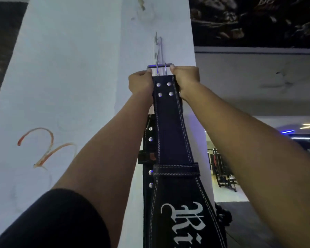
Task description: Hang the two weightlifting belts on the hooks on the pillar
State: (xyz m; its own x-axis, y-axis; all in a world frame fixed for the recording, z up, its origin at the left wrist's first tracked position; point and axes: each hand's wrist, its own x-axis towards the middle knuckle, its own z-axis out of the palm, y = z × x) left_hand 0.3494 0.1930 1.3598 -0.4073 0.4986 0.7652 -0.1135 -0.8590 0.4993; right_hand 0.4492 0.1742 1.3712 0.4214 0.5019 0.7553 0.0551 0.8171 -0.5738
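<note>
A black weightlifting belt with white stitching and white lettering hangs down the white pillar. Its silver two-prong buckle is raised against the pillar just below a thin metal hook. My left hand grips the belt's top left corner at the buckle. My right hand grips the top right corner. Behind this belt, a second black belt with silver rivets hangs lower on the pillar, mostly hidden. Whether the buckle is on the hook I cannot tell.
The pillar carries a red painted mark at lower left and chipped paint higher up. A dark patterned wall panel fills the upper right. Gym machines stand on the floor at the right, beyond the pillar.
</note>
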